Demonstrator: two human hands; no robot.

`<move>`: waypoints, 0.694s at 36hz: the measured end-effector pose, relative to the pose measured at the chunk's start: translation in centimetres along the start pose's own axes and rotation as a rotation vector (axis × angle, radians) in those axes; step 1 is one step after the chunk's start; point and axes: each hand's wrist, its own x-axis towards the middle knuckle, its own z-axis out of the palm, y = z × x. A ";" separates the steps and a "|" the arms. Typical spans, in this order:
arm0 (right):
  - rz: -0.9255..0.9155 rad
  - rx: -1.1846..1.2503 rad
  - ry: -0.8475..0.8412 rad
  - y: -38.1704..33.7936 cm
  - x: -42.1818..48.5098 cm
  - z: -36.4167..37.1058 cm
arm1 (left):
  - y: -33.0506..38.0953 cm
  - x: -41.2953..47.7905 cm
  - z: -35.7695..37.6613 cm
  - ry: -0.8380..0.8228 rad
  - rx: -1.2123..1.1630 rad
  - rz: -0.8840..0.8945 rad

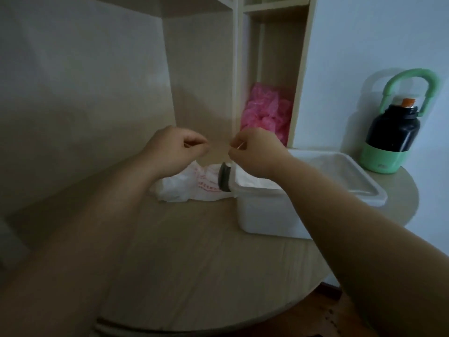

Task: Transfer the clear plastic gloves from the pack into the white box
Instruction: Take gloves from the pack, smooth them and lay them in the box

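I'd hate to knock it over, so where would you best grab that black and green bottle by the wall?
Take the green loop handle, coming down from above. It stands upright over the cap of the bottle, with an open gap under its arch for fingers to hook through, probably a surer grip than the wide, smooth body.

On the table (170, 263), the pack of gloves (192, 186) lies near the far edge just left of the box (279, 212), a handled bottle (388, 135) stands at the right edge behind the box, and a shelf unit (274, 57) rises behind the pack.
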 end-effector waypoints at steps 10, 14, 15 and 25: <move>-0.030 -0.054 -0.161 -4.0 3.5 6.5 | -9.7 -1.1 3.6 -0.051 0.217 -0.074; -0.075 -0.259 -0.330 -3.9 4.4 6.9 | -11.0 -0.3 5.6 -0.093 0.404 -0.021; -0.089 -0.279 -0.356 -3.9 4.5 6.9 | -11.0 -0.1 5.5 -0.019 0.427 -0.005; -0.100 0.369 -0.168 -4.3 4.8 6.3 | -6.9 0.9 -1.4 0.347 -0.526 0.054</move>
